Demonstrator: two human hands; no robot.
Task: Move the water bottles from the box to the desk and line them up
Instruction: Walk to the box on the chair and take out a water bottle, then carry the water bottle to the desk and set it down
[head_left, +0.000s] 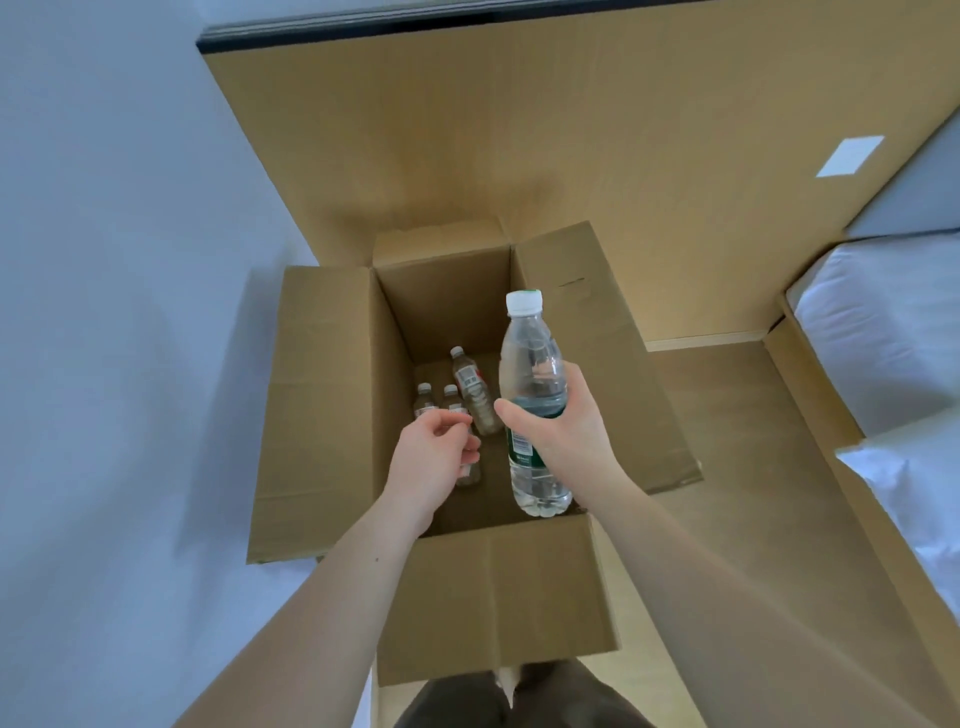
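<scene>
1. Head view shows four water bottles: one big bottle (531, 395) held up, and three small bottles (470, 395) down in the box (322, 395).
2. Right hand (563, 431) wraps its fingers round the big bottle's middle, upright.
3. Left hand (434, 457) hangs loose and holds nothing; the small bottles sit just past its fingertips.
4. All four box flaps lie open wide.

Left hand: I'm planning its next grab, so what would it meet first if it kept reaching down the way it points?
Probably the small bottles standing on the floor of the box, below the left hand; depth is unclear.
</scene>
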